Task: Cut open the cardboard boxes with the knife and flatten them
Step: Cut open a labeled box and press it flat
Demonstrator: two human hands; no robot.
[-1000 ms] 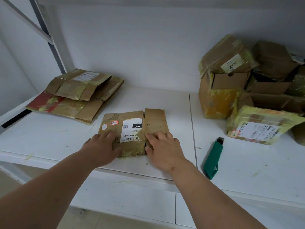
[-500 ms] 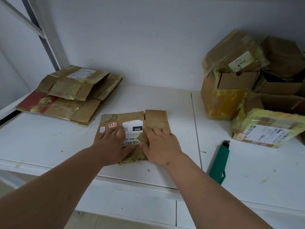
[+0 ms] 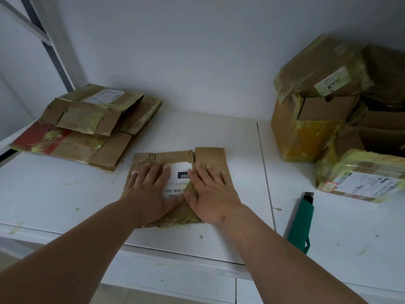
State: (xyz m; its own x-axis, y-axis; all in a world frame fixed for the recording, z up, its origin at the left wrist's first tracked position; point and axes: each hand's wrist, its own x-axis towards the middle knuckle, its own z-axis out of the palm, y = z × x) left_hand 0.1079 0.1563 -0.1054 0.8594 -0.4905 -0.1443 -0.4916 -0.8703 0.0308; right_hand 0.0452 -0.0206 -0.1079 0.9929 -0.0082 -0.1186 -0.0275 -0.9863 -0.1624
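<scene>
Cardboard, flattened: the box (image 3: 175,159) lies on the white shelf (image 3: 65,194) near its front edge. The left hand (image 3: 149,191) and right hand (image 3: 212,191) press on it side by side, fingers straight, holding nothing. The green knife (image 3: 301,220) lies to the right, apart. Flat boxes (image 3: 87,126) are stacked far left; uncut boxes (image 3: 324,102) stand far right.

matt brown cardboard box (image 3: 210,154), glossy tape; smooth white shelf (image 3: 65,194).

No sleeves were seen: both forearms were left bare to the frame's near edge. No rings, watch or gloves were worn on the left hand (image 3: 151,191) or right hand (image 3: 213,194).
</scene>
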